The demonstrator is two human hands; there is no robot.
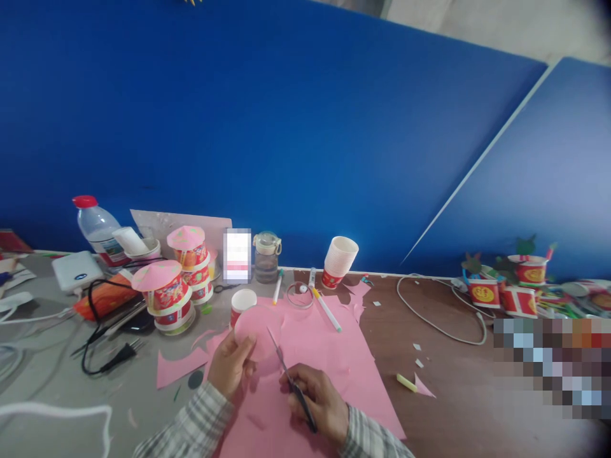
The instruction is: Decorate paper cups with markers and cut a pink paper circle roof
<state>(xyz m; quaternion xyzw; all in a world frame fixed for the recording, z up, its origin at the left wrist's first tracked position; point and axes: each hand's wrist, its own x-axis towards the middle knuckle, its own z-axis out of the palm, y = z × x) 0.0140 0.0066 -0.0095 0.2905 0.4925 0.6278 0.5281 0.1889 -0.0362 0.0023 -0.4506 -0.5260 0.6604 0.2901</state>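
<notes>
My left hand (232, 364) pinches the lower left edge of a round pink paper disc (260, 331), held above a large pink sheet (344, 369). A pair of scissors (300, 397) with dark handles is in my right hand (317, 397), fingers through or around the handles. Its blades point up and to the left, close to the disc's right edge; whether they touch the paper I cannot tell. Just behind the disc stands a red and white paper cup (243, 302), partly hidden. Pink offcuts (179, 366) lie to the left of my left hand.
Paper-cup towers with pink cone roofs (157, 277) stand at left, near a bottle (98, 222) and a black plug cable (117, 359). Behind the sheet are a glass jar (266, 257), stacked cups (340, 261) and a yellow marker (327, 310). Decorated cups (519, 302) sit at right.
</notes>
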